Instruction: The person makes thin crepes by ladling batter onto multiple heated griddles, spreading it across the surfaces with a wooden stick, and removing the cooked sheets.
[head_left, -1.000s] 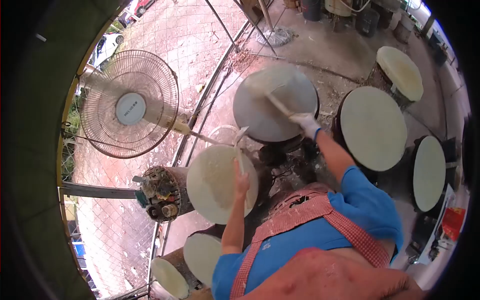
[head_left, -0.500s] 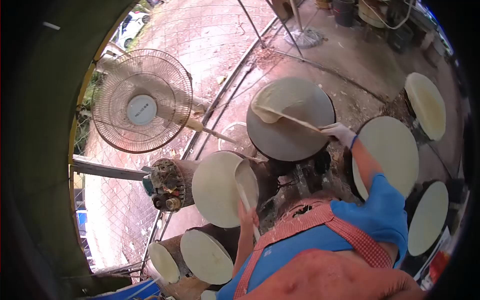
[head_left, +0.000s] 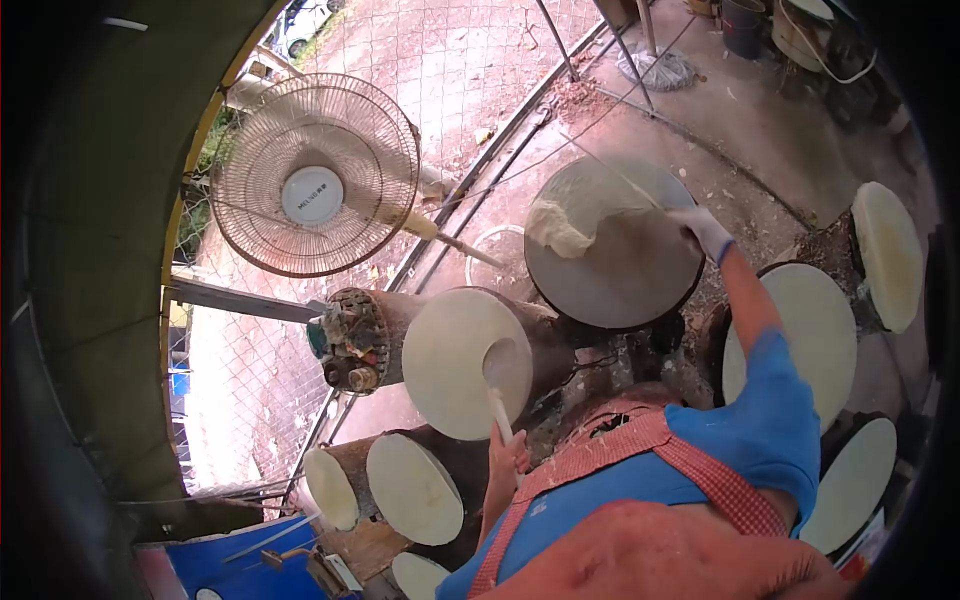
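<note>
My right hand, in a white glove, reaches over a round dark griddle and holds a thin stick that lifts a pale sheet of dough off its far left part. My left hand, bare, grips a flat white spatula whose blade rests on a round cream-coated drum top in front of me. I wear a blue shirt and a red checked apron.
A standing fan is at the upper left beside a wire fence. More cream-coated round tops lie at the right, far right, lower right and lower left. A motor end faces left.
My right hand moved farther over the griddle and the dough sheet peeled up and bunched at its left. My left hand drew back toward me with the spatula. The view swung left.
</note>
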